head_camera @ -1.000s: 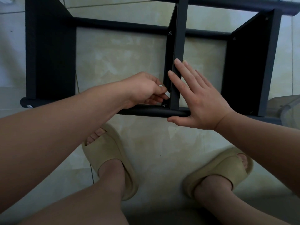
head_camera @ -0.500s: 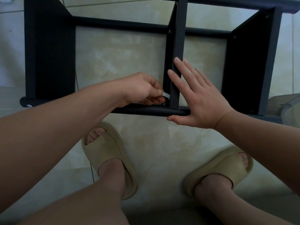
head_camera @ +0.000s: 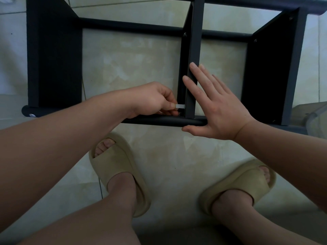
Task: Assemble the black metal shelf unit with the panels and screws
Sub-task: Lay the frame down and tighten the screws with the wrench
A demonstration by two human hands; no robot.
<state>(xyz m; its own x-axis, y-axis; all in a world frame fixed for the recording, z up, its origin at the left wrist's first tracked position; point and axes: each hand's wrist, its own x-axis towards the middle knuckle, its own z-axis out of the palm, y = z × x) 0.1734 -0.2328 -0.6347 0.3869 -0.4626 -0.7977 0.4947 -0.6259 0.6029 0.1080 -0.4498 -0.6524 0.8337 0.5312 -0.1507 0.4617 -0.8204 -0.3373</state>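
Observation:
The black metal shelf unit lies on its side on the tiled floor, with a near round tube and a far tube joined by upright panels. My left hand pinches a small silver key-like tool at a screw where the middle panel meets the near tube. My right hand lies flat with straight fingers against the middle panel's right side, its thumb under the near tube.
Left panel and right panel stand either side of the middle one. Screws show at the far tube. My feet in beige slippers stand just before the shelf. A cardboard edge shows at the right.
My left hand has shifted slightly down and left at the screw, and the silver tool now sticks out from its fingertips. My right hand stays pressed on the panel.

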